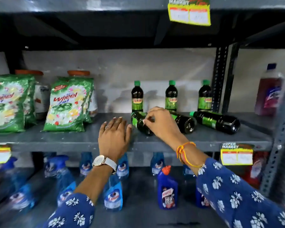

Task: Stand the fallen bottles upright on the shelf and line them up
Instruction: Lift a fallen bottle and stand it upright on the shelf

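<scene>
Three dark bottles with green caps and green labels stand upright at the back of the grey shelf [72, 139]: one at the left [137, 97], one in the middle [171, 96], one at the right [204, 96]. In front of them three like bottles lie on their sides: the left one [139, 123], the middle one [184, 123], the right one [217, 121]. My right hand [161, 122] curls its fingers over the left fallen bottle. My left hand [114, 137] lies flat, fingers spread, on the shelf just left of that bottle.
Green detergent packets [66, 106] and jars stand at the shelf's left. A pink bottle [270, 94] stands beyond the metal upright [218, 79] at the right. Blue spray bottles [113, 195] and a blue cleaner bottle [167, 190] fill the shelf below. Price tags [236, 156] hang on the shelf edges.
</scene>
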Demonstrator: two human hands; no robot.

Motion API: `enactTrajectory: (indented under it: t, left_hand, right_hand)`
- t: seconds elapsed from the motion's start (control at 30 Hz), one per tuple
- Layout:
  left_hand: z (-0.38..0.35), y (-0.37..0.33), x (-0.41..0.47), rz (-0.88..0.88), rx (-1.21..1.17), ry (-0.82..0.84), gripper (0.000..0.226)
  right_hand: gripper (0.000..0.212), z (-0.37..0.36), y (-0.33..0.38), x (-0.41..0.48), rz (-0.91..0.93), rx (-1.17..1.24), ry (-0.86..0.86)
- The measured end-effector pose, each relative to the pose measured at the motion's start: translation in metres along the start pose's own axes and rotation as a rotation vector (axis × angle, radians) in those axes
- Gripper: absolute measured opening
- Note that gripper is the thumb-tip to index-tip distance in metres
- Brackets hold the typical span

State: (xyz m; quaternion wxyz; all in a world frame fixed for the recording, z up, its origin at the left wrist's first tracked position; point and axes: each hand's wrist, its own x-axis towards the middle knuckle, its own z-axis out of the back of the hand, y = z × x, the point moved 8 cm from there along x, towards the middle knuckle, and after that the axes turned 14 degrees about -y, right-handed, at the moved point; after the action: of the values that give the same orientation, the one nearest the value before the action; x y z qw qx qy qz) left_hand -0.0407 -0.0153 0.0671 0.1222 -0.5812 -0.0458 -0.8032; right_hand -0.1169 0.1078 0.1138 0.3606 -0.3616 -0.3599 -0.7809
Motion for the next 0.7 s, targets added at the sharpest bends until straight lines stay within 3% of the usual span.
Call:
enactTrajectory:
  t: [0.07,0.27,0.37,0.43,0.5,0.6,0.7]
  left_hand:
    - [-0.005,0.008,-0.012,-0.018,-0.001,0.02,0.043]
    - [-0.013,0.022,-0.031,-0.037,0.001,-0.003,0.041]
    - [-0.014,0.023,-0.032,-0.011,-0.034,-0.054,0.04]
    - [-0.014,0.023,-0.032,-0.01,-0.046,-0.077,0.039]
    - [-0.015,0.023,-0.032,-0.011,-0.041,-0.087,0.039]
    - [-0.016,0.023,-0.033,-0.002,-0.041,-0.088,0.037]
    - [-0.017,0.022,-0.034,-0.003,-0.032,-0.108,0.036]
  right_hand:
    - [0.019,-0.01,0.006,0.008,-0.022,-0.061,-0.005]
    - [0.058,-0.059,0.01,0.031,-0.126,-0.4,0.136]
    - [0.059,-0.082,0.002,0.035,-0.164,-0.509,0.277]
    - [0.048,-0.09,-0.006,0.035,-0.185,-0.545,0.289]
    - [0.042,-0.09,-0.017,0.036,-0.249,-0.474,0.253]
    - [0.062,-0.077,-0.036,0.039,-0.389,-0.244,0.147]
    - [0.055,-0.067,-0.045,0.039,-0.436,0.319,-0.056]
